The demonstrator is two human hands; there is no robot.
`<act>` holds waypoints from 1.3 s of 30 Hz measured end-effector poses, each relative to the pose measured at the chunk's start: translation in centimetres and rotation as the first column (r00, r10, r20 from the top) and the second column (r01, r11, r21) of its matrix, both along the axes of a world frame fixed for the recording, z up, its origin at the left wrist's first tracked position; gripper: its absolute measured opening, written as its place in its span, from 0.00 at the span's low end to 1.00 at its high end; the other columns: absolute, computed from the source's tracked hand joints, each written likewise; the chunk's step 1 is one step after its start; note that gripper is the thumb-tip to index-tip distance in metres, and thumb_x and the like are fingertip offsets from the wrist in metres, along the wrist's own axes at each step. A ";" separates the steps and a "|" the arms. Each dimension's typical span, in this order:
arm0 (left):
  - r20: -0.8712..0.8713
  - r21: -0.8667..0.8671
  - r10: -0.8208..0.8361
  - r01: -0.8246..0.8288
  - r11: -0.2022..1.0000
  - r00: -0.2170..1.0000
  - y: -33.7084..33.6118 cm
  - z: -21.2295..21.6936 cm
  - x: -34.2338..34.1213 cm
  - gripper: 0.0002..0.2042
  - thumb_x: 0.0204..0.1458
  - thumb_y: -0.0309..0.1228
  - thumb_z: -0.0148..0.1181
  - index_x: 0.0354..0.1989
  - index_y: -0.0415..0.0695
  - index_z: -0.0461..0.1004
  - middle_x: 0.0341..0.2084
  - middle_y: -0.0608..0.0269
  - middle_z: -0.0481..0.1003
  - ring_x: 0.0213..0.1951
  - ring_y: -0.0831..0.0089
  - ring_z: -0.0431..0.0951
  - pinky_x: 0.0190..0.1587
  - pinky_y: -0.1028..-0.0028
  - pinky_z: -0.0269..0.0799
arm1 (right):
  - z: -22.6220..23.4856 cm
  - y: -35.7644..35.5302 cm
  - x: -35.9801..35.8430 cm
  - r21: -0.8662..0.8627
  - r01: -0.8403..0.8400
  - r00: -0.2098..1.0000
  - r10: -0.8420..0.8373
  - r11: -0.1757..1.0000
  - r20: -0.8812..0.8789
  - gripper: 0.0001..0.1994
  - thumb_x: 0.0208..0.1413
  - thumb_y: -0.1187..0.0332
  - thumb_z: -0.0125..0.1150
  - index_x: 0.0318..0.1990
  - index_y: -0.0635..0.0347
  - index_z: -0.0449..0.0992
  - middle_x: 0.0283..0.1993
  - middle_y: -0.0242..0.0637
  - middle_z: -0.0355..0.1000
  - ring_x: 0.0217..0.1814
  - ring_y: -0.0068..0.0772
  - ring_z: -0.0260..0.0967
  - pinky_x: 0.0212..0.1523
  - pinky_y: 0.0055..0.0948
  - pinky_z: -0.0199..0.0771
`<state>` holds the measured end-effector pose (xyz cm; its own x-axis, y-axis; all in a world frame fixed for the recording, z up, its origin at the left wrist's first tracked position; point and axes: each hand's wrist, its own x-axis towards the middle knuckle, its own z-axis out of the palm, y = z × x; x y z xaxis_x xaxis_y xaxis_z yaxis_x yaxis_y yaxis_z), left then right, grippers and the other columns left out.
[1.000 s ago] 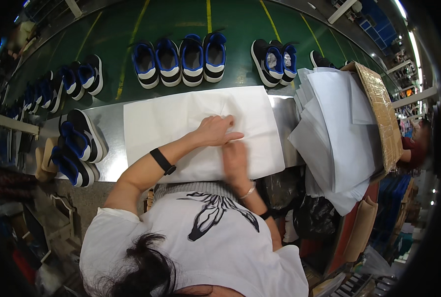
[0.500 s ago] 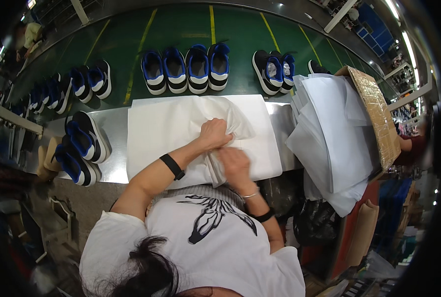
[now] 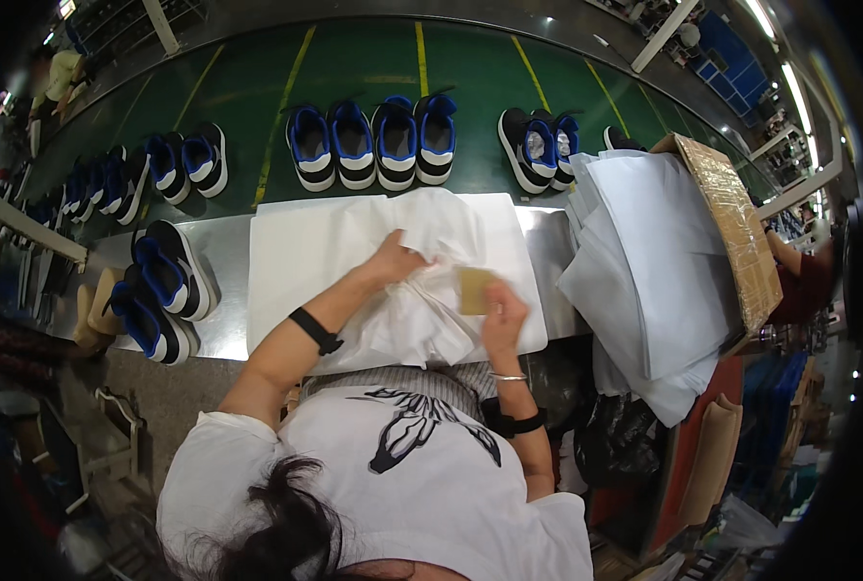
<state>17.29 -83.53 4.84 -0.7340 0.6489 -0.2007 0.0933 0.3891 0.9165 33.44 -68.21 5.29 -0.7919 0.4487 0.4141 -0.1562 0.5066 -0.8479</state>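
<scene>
On the far left of the desk [image 3: 223, 334] I see a pair of blue and black shoes [image 3: 160, 290] lying well apart from my work. My left hand [image 3: 393, 263] is closed on a bunched fold of white tissue paper [image 3: 422, 310], which lies crumpled over a flat stack of white sheets [image 3: 296, 261] in the middle of the desk. I judge the paper very light, limp and easy to tear, so I would take it by a gathered fold, not a single edge. Just to its right, my right hand [image 3: 502, 320] pinches a small tan card [image 3: 474, 290], stiffer, held by its near edge. Further right sits a tilted cardboard box [image 3: 731, 232] of loose sheets.
</scene>
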 end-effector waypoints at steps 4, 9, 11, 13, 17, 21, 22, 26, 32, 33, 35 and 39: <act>0.181 0.283 -0.017 -0.035 0.958 0.983 -4.5 2.4 -0.8 0.17 0.50 0.30 0.64 0.48 0.35 0.73 0.39 0.63 0.76 0.45 0.74 0.75 0.47 0.73 0.71 | 0.9 2.6 0.0 0.396 -0.028 0.929 -0.122 0.918 0.349 0.24 0.43 0.73 0.67 0.52 0.60 0.73 0.49 0.45 0.73 0.56 0.46 0.66 0.51 0.36 0.68; 0.385 0.554 -0.081 -0.160 0.817 0.919 -2.9 6.4 3.3 0.18 0.50 0.30 0.63 0.49 0.37 0.72 0.40 0.60 0.76 0.43 0.73 0.76 0.46 0.73 0.72 | 7.7 -6.8 -5.6 0.290 -0.061 0.976 0.118 0.955 -0.183 0.27 0.38 0.74 0.69 0.51 0.59 0.73 0.51 0.46 0.70 0.61 0.47 0.61 0.56 0.33 0.63; 0.444 0.651 -0.150 -0.203 0.732 0.883 1.4 9.7 1.5 0.18 0.50 0.30 0.63 0.49 0.38 0.71 0.40 0.59 0.76 0.42 0.73 0.76 0.46 0.74 0.73 | 8.4 -7.1 -7.4 0.101 -0.062 0.868 0.103 0.993 -0.486 0.25 0.37 0.76 0.68 0.50 0.60 0.74 0.51 0.47 0.70 0.60 0.47 0.64 0.55 0.33 0.65; 0.483 0.727 -0.245 -0.230 0.647 0.841 -2.6 10.7 1.1 0.18 0.50 0.30 0.62 0.50 0.39 0.71 0.41 0.57 0.76 0.41 0.73 0.76 0.45 0.74 0.73 | 6.9 -4.0 -8.0 0.216 -0.049 0.928 0.125 0.975 -0.351 0.19 0.37 0.79 0.65 0.43 0.62 0.77 0.50 0.47 0.71 0.53 0.46 0.70 0.49 0.33 0.70; 0.115 0.697 -0.019 -0.067 0.714 0.993 -4.4 9.8 -3.4 0.16 0.51 0.28 0.59 0.49 0.40 0.70 0.39 0.57 0.75 0.39 0.73 0.76 0.43 0.74 0.75 | 9.3 -0.4 -8.5 0.318 0.227 0.918 -0.093 0.921 -0.385 0.14 0.37 0.75 0.69 0.36 0.66 0.78 0.47 0.49 0.74 0.48 0.48 0.73 0.45 0.34 0.73; 0.072 0.703 0.563 -0.442 0.557 0.823 -7.7 6.3 -4.6 0.20 0.45 0.16 0.49 0.50 0.41 0.67 0.36 0.60 0.72 0.35 0.71 0.77 0.37 0.72 0.78 | 13.7 3.3 -9.6 0.588 0.532 0.799 -0.131 0.609 -0.587 0.12 0.43 0.73 0.68 0.35 0.68 0.77 0.50 0.48 0.72 0.43 0.48 0.74 0.41 0.39 0.76; 0.161 0.678 0.424 -0.412 0.608 0.891 -5.9 6.4 -1.7 0.19 0.48 0.18 0.50 0.50 0.41 0.66 0.37 0.60 0.72 0.37 0.70 0.77 0.39 0.70 0.78 | 14.2 3.3 -9.9 0.645 0.546 0.794 -0.085 0.534 -0.601 0.10 0.44 0.74 0.66 0.36 0.68 0.77 0.50 0.48 0.72 0.43 0.48 0.74 0.40 0.38 0.76; 0.590 0.535 0.096 -0.478 0.697 0.801 0.9 7.9 2.5 0.18 0.54 0.25 0.54 0.55 0.42 0.64 0.43 0.59 0.71 0.46 0.68 0.75 0.48 0.67 0.76 | 12.2 -0.1 -10.8 0.709 0.361 0.881 0.028 0.606 -0.473 0.14 0.43 0.73 0.68 0.40 0.66 0.78 0.51 0.48 0.72 0.46 0.45 0.74 0.43 0.35 0.75; 0.536 0.783 -0.214 -0.385 0.489 0.817 4.0 9.3 -1.7 0.25 0.49 0.26 0.64 0.56 0.44 0.65 0.50 0.64 0.71 0.50 0.71 0.73 0.52 0.71 0.71 | 8.8 -2.7 -9.3 -0.530 -0.125 0.967 -0.015 0.839 -0.252 0.11 0.56 0.67 0.62 0.40 0.67 0.77 0.46 0.39 0.74 0.39 0.31 0.73 0.42 0.27 0.71; 0.526 0.788 -0.209 -0.380 0.485 0.824 4.1 9.6 -1.7 0.24 0.49 0.26 0.64 0.55 0.44 0.65 0.49 0.64 0.71 0.49 0.71 0.73 0.51 0.71 0.71 | 9.1 -2.5 -9.3 -0.534 -0.117 0.967 -0.026 0.837 -0.252 0.11 0.56 0.67 0.62 0.40 0.67 0.77 0.46 0.39 0.74 0.39 0.31 0.73 0.42 0.27 0.71; 0.519 0.790 -0.211 -0.370 0.489 0.829 4.5 9.8 -1.7 0.23 0.49 0.25 0.64 0.55 0.43 0.66 0.49 0.64 0.72 0.48 0.71 0.74 0.51 0.71 0.71 | 10.2 -1.8 -9.3 -0.775 -0.222 0.973 0.085 0.592 -0.214 0.15 0.59 0.63 0.60 0.44 0.69 0.75 0.43 0.34 0.73 0.42 0.23 0.69 0.47 0.27 0.69; 0.267 0.745 0.268 -0.375 0.552 0.926 4.3 10.2 -2.4 0.16 0.47 0.25 0.64 0.47 0.42 0.73 0.41 0.63 0.76 0.44 0.73 0.77 0.45 0.73 0.72 | 10.4 -1.9 -7.7 0.320 0.378 0.892 -0.248 0.869 -0.379 0.28 0.58 0.58 0.58 0.60 0.67 0.60 0.60 0.51 0.62 0.59 0.47 0.62 0.56 0.39 0.63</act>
